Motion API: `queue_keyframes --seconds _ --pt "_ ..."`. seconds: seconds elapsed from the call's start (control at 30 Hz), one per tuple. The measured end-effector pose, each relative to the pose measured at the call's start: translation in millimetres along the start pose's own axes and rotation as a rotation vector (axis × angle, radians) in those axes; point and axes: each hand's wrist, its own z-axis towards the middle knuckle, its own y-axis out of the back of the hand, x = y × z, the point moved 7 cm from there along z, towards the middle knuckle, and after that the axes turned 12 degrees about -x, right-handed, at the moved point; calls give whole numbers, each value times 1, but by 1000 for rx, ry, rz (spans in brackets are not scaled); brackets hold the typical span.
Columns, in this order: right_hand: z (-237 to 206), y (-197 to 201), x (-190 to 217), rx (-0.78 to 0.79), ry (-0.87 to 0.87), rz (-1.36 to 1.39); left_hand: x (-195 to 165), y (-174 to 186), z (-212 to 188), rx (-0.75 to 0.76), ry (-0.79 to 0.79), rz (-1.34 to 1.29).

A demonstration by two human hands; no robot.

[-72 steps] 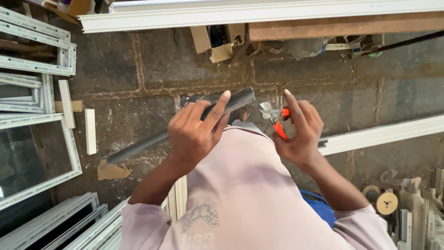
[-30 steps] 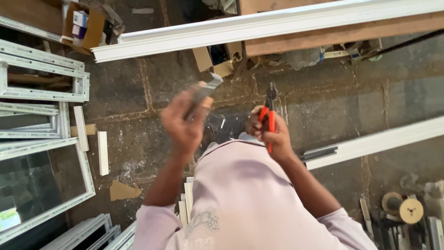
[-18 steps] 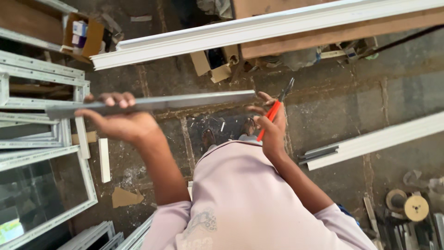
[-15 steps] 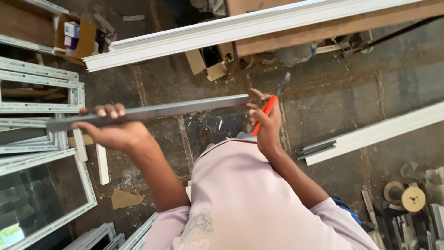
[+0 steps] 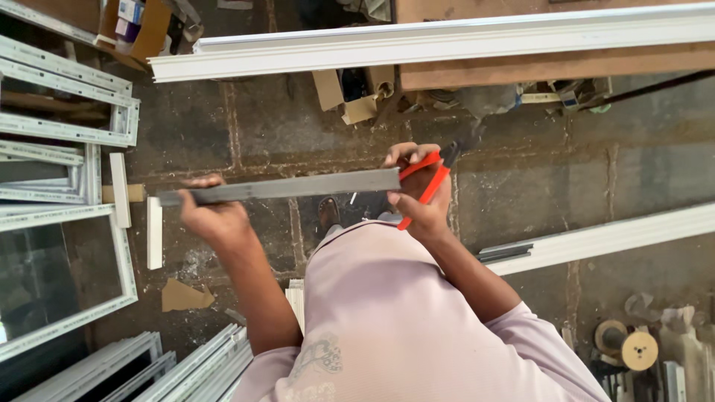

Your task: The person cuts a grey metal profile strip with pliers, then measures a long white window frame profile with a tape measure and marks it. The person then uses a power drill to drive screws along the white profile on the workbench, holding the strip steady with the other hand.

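— Grey metal, that was what we held: a long flat bar [image 5: 283,186], level in front of our chest and above the concrete floor [image 5: 521,186]. Which of our hands had it?

— Our left hand [image 5: 207,216] was clenched around it near its left end, fingers curled over the top edge. Our right hand [image 5: 417,190] was at the opposite end, fingers wrapped round the red-handled pliers [image 5: 426,179].

— Were the pliers touching the bar?

— Their handles lay just beside its right end; whether the tip bit the metal, we could not tell, since the hand hid it.

— And around us?

— White window frames [image 5: 67,149] lay to the left, a long white profile [image 5: 447,41] ran across the top, another [image 5: 611,238] sat at the right, and a cardboard scrap [image 5: 186,296] lay on the floor below the left hand.
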Motion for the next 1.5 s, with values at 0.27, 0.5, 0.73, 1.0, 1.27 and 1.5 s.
queue_keyframes --seconds 0.27,0.5,0.73,1.0,1.27,1.5 --pt "3 -19 35 52 312 -326 86 50 -38 -12 403 617" --pt "19 -21 20 -9 275 -507 99 -18 -182 883 -1018 1497" --pt "20 -15 28 -82 299 -642 206 -73 -222 1377 -261 1033" --pt "44 55 34 -183 -213 325 200 -123 -247 1632 -769 1306" --pt "-8 129 -31 -430 -461 281 181 -140 -221 1491 -736 1387" --pt "8 102 5 -291 -167 -827 171 -127 -209 1267 -448 1682"
